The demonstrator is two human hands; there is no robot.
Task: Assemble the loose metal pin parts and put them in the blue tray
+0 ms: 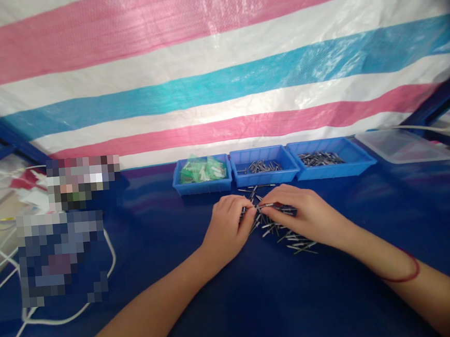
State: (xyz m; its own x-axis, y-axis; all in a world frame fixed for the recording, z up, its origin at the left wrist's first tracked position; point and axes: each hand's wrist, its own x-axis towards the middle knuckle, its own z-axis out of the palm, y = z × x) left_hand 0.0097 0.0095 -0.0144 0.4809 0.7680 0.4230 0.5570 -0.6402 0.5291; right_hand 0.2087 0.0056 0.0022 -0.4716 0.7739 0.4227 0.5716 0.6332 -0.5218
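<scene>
A loose pile of small metal pins (288,239) lies on the blue table (259,301), just in front of three blue trays. My left hand (227,225) rests on the pile's left side with its fingers curled and pinched. My right hand (304,211) lies over the pile's right side, its fingertips pinched on a thin metal pin (265,206) between the two hands. What the left fingers hold is too small to make out. A red cord circles my right forearm.
Behind the pile stand a blue tray of green-and-white pieces (202,174), a blue tray with some pins (262,165) and a blue tray with more pins (329,157). A clear lid (402,146) lies far right. White cables (65,316) trail at left. A striped tarp hangs behind.
</scene>
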